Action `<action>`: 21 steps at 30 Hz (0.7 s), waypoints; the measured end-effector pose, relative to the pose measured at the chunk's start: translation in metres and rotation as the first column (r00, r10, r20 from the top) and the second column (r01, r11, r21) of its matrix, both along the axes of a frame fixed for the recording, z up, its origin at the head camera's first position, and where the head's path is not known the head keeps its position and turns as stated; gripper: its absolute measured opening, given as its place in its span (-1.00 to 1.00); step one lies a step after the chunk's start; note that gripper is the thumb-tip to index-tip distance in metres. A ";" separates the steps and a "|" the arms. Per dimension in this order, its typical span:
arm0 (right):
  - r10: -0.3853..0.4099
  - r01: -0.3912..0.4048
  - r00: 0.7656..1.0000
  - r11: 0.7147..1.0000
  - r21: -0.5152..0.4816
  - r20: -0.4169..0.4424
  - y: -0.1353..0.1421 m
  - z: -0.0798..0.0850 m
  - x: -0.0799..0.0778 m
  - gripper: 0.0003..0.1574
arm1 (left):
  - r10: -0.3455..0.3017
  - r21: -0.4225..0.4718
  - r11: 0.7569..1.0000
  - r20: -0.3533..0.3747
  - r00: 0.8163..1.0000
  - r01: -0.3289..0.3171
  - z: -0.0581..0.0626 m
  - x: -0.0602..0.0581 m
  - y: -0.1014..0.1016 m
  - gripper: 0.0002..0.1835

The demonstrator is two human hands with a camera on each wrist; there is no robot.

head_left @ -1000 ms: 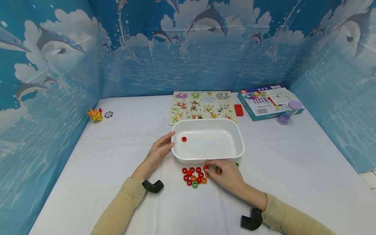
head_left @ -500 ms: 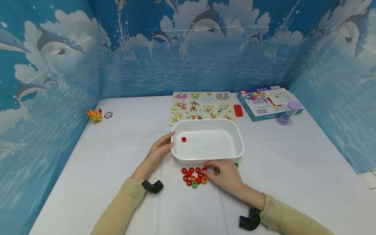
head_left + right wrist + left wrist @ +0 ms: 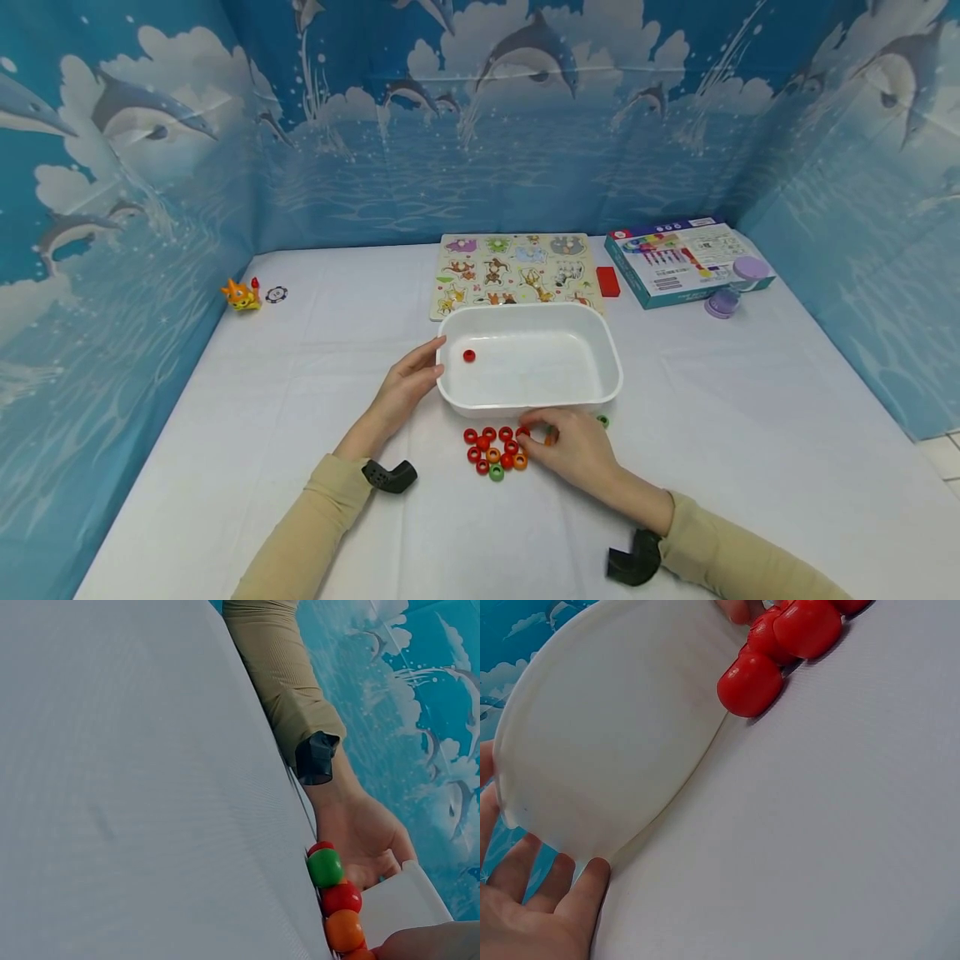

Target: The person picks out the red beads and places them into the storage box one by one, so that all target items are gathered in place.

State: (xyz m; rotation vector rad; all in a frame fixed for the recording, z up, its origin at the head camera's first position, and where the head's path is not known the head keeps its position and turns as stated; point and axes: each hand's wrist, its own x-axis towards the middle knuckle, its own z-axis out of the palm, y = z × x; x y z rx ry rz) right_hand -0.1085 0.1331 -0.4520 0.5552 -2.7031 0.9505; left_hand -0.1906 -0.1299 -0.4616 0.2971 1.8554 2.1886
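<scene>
A white plastic tub [image 3: 540, 371] stands mid-table with one red bead [image 3: 469, 356] inside, near its left end. My left hand [image 3: 401, 392] rests its extended fingers against the tub's left side; the left wrist view shows the fingers [image 3: 585, 896] spread at that end. In front of the tub, my right hand [image 3: 573, 450] pinches a red bead [image 3: 522, 432] between thumb and index finger, down at tabletop height. To its left lie several red beads [image 3: 474, 454], orange beads [image 3: 521, 461] and a green bead [image 3: 497, 472]. More beads are partly hidden behind the right hand.
Behind the tub lies an animal puzzle board [image 3: 510, 271], with a red block [image 3: 608, 282] beside it. A boxed set [image 3: 682, 262] and a purple-lidded jar [image 3: 722, 303] are at back right. An orange-yellow toy figure [image 3: 242, 295] and a round chip [image 3: 277, 294] sit at far left.
My right hand has shifted slightly left with the pinched red bead, its thumb now covering more of an orange bead. The left hand and tub hold their place.
</scene>
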 end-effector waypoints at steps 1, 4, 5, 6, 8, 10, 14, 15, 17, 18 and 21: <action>0.002 -0.002 1.000 1.000 -0.010 0.001 0.000 0.000 0.000 -0.78 | 0.000 -0.003 1.000 0.000 1.000 0.000 0.000 0.000 0.000 -0.46; 0.004 -0.005 1.000 1.000 -0.024 -0.008 0.002 0.001 0.002 -0.77 | 0.002 -0.010 1.000 0.001 1.000 -0.002 0.000 0.000 0.000 -0.45; 0.002 -0.002 1.000 1.000 -0.024 -0.015 0.003 0.001 0.003 -0.77 | 0.004 -0.012 1.000 0.004 1.000 -0.004 0.000 0.000 0.000 -0.45; -0.001 0.001 1.000 1.000 -0.020 -0.023 0.004 0.002 0.004 -0.77 | 0.003 -0.014 1.000 0.004 1.000 -0.003 -0.001 0.000 0.000 -0.44; -0.004 0.004 0.999 1.000 -0.010 -0.031 0.006 0.006 0.006 -0.76 | -0.002 -0.014 1.000 0.004 1.000 0.002 -0.001 0.001 0.000 -0.44; 0.006 -0.006 0.999 1.000 -0.005 -0.032 0.008 0.011 0.009 -0.74 | -0.001 -0.011 1.000 0.007 1.000 0.002 -0.001 0.001 0.000 -0.44; 0.094 -0.094 0.995 0.995 -0.042 -0.023 0.012 0.029 0.008 -0.69 | 0.003 -0.003 1.000 0.005 1.000 -0.003 0.001 0.001 0.000 -0.45; 0.123 -0.125 0.992 0.991 -0.056 -0.025 0.014 0.036 0.007 -0.68 | 0.003 0.000 1.000 0.004 1.000 -0.003 0.001 0.001 0.000 -0.46; 0.173 -0.174 0.985 0.982 -0.074 -0.022 0.016 0.050 0.000 -0.68 | 0.000 0.002 1.000 0.000 1.000 0.000 0.002 0.001 0.000 -0.45; 0.193 -0.194 0.981 0.978 -0.072 -0.024 0.017 0.058 -0.005 -0.68 | -0.004 0.005 1.000 -0.004 1.000 0.004 0.002 0.001 0.000 -0.45; 0.257 -0.257 0.966 0.966 -0.029 -0.015 0.017 0.084 -0.028 -0.70 | -0.009 0.012 1.000 -0.003 1.000 0.009 0.002 0.001 0.000 -0.45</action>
